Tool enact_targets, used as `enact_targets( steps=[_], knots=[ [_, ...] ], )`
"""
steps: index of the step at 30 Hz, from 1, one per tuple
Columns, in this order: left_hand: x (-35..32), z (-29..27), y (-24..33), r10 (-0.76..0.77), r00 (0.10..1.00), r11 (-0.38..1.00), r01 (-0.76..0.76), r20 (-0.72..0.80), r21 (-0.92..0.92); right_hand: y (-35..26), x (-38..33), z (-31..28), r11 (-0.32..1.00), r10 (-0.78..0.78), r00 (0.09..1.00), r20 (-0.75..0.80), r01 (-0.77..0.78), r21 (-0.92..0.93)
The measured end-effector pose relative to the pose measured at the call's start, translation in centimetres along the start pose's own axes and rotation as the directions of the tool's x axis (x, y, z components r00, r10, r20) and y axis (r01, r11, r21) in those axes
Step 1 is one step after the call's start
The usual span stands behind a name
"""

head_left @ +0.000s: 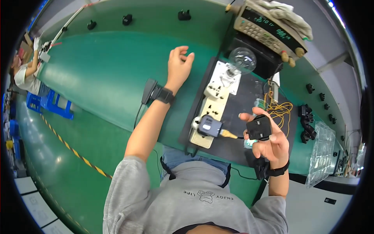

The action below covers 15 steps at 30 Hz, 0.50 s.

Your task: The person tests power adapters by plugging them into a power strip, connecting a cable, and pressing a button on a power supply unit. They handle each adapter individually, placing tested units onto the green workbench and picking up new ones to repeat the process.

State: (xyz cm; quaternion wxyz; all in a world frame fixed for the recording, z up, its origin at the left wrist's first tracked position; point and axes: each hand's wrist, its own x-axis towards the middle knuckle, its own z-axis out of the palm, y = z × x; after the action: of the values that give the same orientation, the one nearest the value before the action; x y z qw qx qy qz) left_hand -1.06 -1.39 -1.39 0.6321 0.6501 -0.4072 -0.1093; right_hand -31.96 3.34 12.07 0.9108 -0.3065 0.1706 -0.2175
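Grey sweatshirt sleeve nearest, then right hand [269, 142] raised palm-up over the black mat [233, 148], fingers curled round a black plug adapter [258, 128]: boxy, matte moulded plastic, held clear of the bench so its face can be seen. Just left of it, cream power strip [212, 109] lies lengthwise on the mat, glossy hard plastic, with a dark grey adapter [209, 125] seated in its near socket and a yellow-tipped lead running toward the held part. Clear glass bulb [242, 60] stands at the strip's far end, presumably a load indicator. Left hand [179, 66] empty, fingers loosely spread, hovering over the bare green bench [109, 70]; can't tell if it touches. More black adapters [307, 126] stacked right beside a clear blister tray [321, 152]. Beige bench meter [269, 31] furthest, cloth gloves [286, 13] draped on top.
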Motion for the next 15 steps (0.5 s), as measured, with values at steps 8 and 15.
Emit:
enact_targets(
  steps=[8, 15],
  knots=[
    [-0.6, 0.0, 1.1, 0.004, 1.0, 1.0, -0.004, 0.024, 0.029, 1.8, 3.5, 1.8, 0.501, -0.268, 0.961, -0.073, 0.074, -0.862],
    [-1.0, -0.2, 1.7, -0.083, 0.993, 0.996, 0.079, 0.08, 0.047, -0.3, 7.6, 1.8, 0.05, -0.283, 0.951, -0.121, -0.112, -0.993]
  ],
)
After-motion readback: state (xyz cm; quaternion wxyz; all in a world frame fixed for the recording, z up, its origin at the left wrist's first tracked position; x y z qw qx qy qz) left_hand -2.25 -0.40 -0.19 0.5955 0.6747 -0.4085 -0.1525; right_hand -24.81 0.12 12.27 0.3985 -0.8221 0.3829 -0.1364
